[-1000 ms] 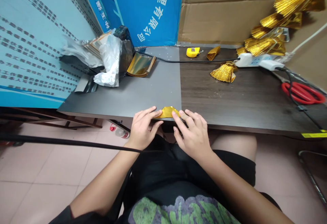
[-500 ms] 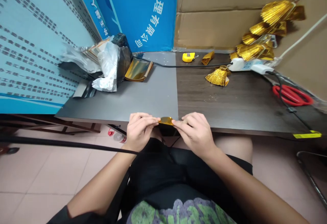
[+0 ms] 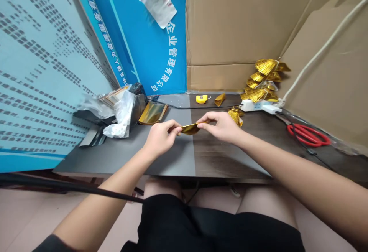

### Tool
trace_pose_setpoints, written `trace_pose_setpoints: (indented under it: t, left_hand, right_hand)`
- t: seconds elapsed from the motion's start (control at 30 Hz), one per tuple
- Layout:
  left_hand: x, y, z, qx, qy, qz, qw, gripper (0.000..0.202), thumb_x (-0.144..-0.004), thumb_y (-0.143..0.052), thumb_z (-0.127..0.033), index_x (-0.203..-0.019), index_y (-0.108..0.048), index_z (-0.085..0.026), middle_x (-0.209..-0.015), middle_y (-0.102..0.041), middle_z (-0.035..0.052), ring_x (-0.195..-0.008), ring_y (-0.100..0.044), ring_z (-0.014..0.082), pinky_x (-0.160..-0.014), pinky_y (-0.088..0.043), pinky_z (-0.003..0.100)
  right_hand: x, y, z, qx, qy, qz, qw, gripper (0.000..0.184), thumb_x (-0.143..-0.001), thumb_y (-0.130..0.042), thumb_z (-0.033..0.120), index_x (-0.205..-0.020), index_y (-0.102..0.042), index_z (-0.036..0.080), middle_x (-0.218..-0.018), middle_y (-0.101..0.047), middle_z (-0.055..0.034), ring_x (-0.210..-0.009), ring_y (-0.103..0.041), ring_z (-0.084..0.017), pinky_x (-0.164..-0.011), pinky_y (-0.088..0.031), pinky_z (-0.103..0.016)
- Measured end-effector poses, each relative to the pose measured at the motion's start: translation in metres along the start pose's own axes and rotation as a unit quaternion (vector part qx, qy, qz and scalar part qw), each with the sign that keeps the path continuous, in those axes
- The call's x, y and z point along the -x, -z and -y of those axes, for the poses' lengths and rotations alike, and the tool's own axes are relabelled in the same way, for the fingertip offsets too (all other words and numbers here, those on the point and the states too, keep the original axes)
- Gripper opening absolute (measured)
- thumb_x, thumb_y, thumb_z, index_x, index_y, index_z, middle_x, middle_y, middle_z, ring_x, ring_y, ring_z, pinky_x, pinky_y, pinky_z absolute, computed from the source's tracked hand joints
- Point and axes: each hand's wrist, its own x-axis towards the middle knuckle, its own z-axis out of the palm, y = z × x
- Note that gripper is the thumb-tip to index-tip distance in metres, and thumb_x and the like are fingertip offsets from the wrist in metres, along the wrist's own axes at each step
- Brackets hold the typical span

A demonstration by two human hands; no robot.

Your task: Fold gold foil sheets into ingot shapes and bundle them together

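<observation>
A piece of gold foil paper is stretched between my two hands, above the desk. My left hand pinches its left end between thumb and fingers. On the opposite end, my right hand has a similar pinch. The paper's middle sags a little below its upper edge. Just behind my right hand lies a pleated gold foil fan, partly covered by it. A stack of gold foil sheets rests on the desk beyond my left hand.
Behind are a yellow tape measure and a folded gold piece. Gold fans are heaped by a white power strip. Red-handled scissors lie right; crumpled plastic bags sit left. Cardboard walls the back.
Both hands have moved from the desk's front edge forward over the desktop, carrying the foil paper. The view has tilted up, showing more of the back walls.
</observation>
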Motion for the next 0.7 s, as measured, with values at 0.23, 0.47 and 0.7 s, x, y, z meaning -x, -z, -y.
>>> trace_pose_setpoints:
  t: [0.23,0.47,0.7]
  left_hand:
    - [-0.07,-0.009,0.007,0.03,0.016,0.12,0.992,0.031,-0.085,-0.062,-0.041,-0.064,-0.059,-0.018,-0.06,-0.07,0.0007,-0.049,-0.054,0.0099,-0.053,-0.035,0.02]
    - [-0.102,-0.039,0.021,0.171,0.025,0.173,0.97,0.051,-0.075,-0.069,-0.066,-0.07,-0.059,-0.017,-0.069,-0.073,0.0042,-0.057,-0.063,0.0119,-0.057,-0.049,0.022]
    - [-0.101,-0.06,0.04,0.308,0.066,0.131,0.94,0.062,-0.067,-0.078,-0.072,-0.089,-0.066,-0.015,-0.08,-0.073,0.0044,-0.064,-0.064,0.01,-0.063,-0.051,0.023]
  right_hand:
    - [-0.034,0.017,-0.06,0.086,0.111,-0.003,0.99,0.016,-0.088,-0.071,0.02,-0.072,-0.069,0.02,-0.074,-0.072,-0.0025,-0.073,-0.063,-0.016,-0.068,-0.049,-0.029]
    - [-0.017,0.018,-0.092,0.123,0.148,-0.061,0.979,0.027,-0.1,-0.058,0.027,-0.076,-0.068,0.02,-0.071,-0.062,-0.0033,-0.072,-0.055,-0.017,-0.068,-0.046,-0.03]
    - [-0.013,0.013,-0.095,0.133,0.151,-0.041,0.979,0.03,-0.101,-0.057,0.028,-0.073,-0.067,0.02,-0.073,-0.061,-0.0029,-0.07,-0.052,-0.016,-0.069,-0.045,-0.031]
